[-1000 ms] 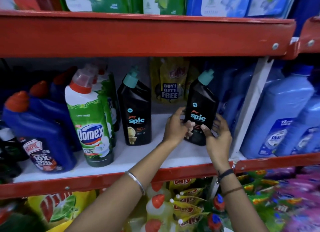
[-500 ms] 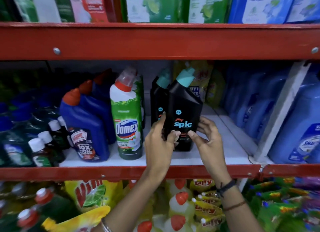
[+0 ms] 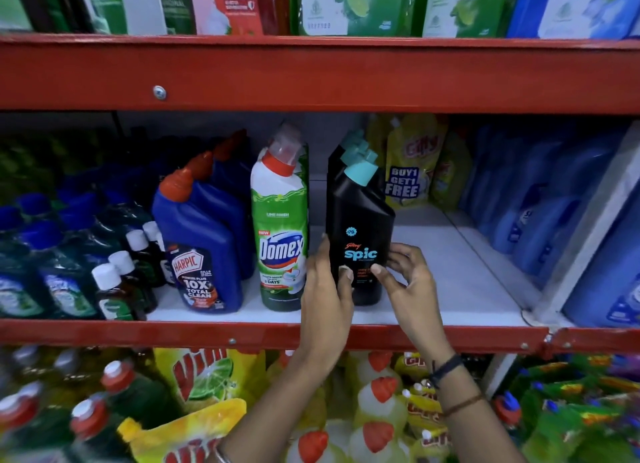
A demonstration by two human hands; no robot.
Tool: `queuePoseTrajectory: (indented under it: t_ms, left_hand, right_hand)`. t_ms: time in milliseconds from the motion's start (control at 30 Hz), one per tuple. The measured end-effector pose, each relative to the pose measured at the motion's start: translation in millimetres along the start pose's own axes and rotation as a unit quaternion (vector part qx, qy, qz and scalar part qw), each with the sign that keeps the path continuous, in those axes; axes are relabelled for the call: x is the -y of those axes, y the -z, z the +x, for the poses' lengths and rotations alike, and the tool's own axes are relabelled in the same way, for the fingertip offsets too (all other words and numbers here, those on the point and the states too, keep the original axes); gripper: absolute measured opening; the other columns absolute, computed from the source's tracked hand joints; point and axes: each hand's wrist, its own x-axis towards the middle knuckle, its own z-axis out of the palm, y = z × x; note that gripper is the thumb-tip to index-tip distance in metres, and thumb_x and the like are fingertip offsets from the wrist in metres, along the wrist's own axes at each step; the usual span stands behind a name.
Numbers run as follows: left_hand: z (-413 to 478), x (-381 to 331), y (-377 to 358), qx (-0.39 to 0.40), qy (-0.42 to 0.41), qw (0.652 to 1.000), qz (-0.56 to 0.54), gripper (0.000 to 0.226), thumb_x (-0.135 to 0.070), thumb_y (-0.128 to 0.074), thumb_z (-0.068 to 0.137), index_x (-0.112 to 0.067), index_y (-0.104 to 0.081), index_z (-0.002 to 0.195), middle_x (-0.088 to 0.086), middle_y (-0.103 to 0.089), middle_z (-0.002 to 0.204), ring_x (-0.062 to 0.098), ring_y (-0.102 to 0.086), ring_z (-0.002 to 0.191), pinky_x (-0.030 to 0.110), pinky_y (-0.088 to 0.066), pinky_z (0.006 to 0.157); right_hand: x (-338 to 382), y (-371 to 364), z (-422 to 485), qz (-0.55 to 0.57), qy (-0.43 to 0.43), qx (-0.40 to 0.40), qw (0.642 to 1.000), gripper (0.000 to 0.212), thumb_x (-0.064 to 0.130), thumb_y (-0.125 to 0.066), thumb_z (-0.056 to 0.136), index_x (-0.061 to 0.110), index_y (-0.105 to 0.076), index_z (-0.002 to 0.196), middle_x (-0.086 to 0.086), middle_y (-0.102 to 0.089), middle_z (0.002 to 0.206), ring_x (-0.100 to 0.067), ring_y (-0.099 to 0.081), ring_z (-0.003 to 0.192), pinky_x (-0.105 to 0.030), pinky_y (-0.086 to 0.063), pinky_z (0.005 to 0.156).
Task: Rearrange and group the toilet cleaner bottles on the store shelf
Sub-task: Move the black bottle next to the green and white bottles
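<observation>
A black Spic bottle (image 3: pixel 360 220) with a teal cap stands at the front of the white shelf (image 3: pixel 450 289), in line with more black Spic bottles (image 3: pixel 349 147) behind it. My left hand (image 3: pixel 325 293) grips its left side and my right hand (image 3: pixel 405 279) holds its right side, thumbs on the label. To its left stands a green and white Domex bottle (image 3: pixel 280 234), then a row of blue Harpic bottles (image 3: pixel 201 251) with red caps.
Small dark bottles with white caps (image 3: pixel 121 282) and blue-capped bottles fill the far left. Yellow refill pouches (image 3: pixel 412 165) lean at the back. Large blue bottles (image 3: pixel 540 199) stand right of a white divider (image 3: pixel 588 230). The red shelf rail (image 3: pixel 207 334) runs along the front.
Both hands have carried the black Spic bottle from the right side of the shelf leftward and stood it in front of the other Spic bottles. The camera view shifted left too.
</observation>
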Motion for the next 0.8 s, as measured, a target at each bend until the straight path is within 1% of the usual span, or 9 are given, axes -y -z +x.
queuePoseTrajectory:
  t_ms: [100,200,233,333,433,533,633,700,800]
  left_hand:
    - [-2,1,7,0.052,-0.010,0.999,-0.007,0.064,-0.023,-0.043,0.098,-0.048,-0.006,0.144,0.007,-0.041,0.146,0.030,-0.050,0.127,0.044,-0.049,0.100]
    - [0,2,13,0.087,-0.013,0.996,0.001,0.069,-0.015,-0.042,0.099,-0.043,0.004,0.143,0.005,-0.054,0.131,0.002,-0.057,0.107,0.003,-0.042,0.086]
    - [2,2,14,0.085,-0.013,0.996,0.001,0.069,-0.012,-0.041,0.098,-0.040,0.003,0.143,0.002,-0.055,0.127,-0.002,-0.057,0.100,-0.001,-0.039,0.080]
    - [5,1,18,0.078,-0.016,0.997,0.007,0.068,-0.013,-0.041,0.099,-0.039,0.002,0.144,-0.001,-0.057,0.120,0.007,-0.059,0.093,0.003,-0.039,0.075]
    - [5,0,20,0.079,-0.013,0.997,0.003,0.064,-0.017,-0.039,0.100,-0.038,0.001,0.145,0.005,-0.060,0.118,0.003,-0.056,0.088,0.000,-0.040,0.066]
    - [3,4,23,0.076,-0.007,0.997,0.003,0.059,-0.028,-0.037,0.100,-0.042,-0.003,0.147,0.007,-0.061,0.122,0.009,-0.058,0.095,0.013,-0.043,0.072]
    - [0,-7,28,0.070,0.008,0.997,-0.030,0.053,-0.032,-0.037,0.100,-0.041,-0.013,0.146,0.003,-0.063,0.114,-0.010,-0.056,0.091,0.003,-0.039,0.069]
    - [-7,-15,37,0.039,-0.003,0.996,-0.085,0.045,-0.033,-0.038,0.100,-0.037,-0.026,0.143,-0.012,-0.060,0.122,-0.022,-0.050,0.105,0.002,-0.042,0.085]
    - [-20,-10,53,-0.065,-0.020,0.985,-0.161,0.043,-0.042,-0.034,0.096,-0.030,-0.047,0.135,-0.008,-0.057,0.135,0.002,-0.050,0.128,0.025,-0.042,0.107]
  right_hand:
    - [-2,6,-4,0.022,-0.009,0.023,0.999,0.027,0.042,-0.049,0.091,0.031,-0.058,0.114,0.007,-0.067,0.118,-0.010,-0.062,0.114,-0.037,-0.052,0.097]
    - [0,6,-9,0.045,-0.020,0.032,0.998,0.031,0.049,-0.040,0.090,0.040,-0.058,0.114,0.009,-0.066,0.119,-0.008,-0.062,0.114,-0.034,-0.051,0.097]
    - [1,5,-10,0.043,-0.020,0.031,0.998,0.032,0.051,-0.039,0.090,0.041,-0.057,0.114,0.009,-0.066,0.120,-0.007,-0.062,0.114,-0.034,-0.051,0.097]
    - [2,2,-12,0.047,-0.024,0.027,0.998,0.032,0.053,-0.037,0.089,0.042,-0.057,0.112,0.007,-0.066,0.119,-0.007,-0.063,0.113,-0.037,-0.052,0.098]
    - [4,3,-14,0.058,-0.032,0.025,0.997,0.034,0.051,-0.036,0.089,0.039,-0.057,0.112,0.006,-0.067,0.118,-0.008,-0.063,0.112,-0.037,-0.053,0.097]
    - [5,1,-16,0.054,-0.034,0.022,0.998,0.034,0.054,-0.036,0.089,0.041,-0.057,0.112,0.011,-0.067,0.117,-0.006,-0.063,0.112,-0.035,-0.052,0.097]
    - [8,-4,-22,0.040,-0.036,-0.002,0.999,0.038,0.063,-0.033,0.088,0.047,-0.054,0.115,0.022,-0.062,0.120,0.008,-0.056,0.115,-0.026,-0.046,0.098]
    - [13,-12,-33,0.050,-0.013,-0.072,0.996,0.043,0.062,-0.032,0.090,0.041,-0.053,0.121,0.024,-0.057,0.125,0.013,-0.050,0.118,-0.016,-0.041,0.099]
    - [24,-31,-55,0.090,0.069,-0.141,0.983,0.046,0.049,-0.033,0.093,0.024,-0.056,0.124,0.011,-0.060,0.128,-0.001,-0.052,0.124,-0.014,-0.040,0.102]
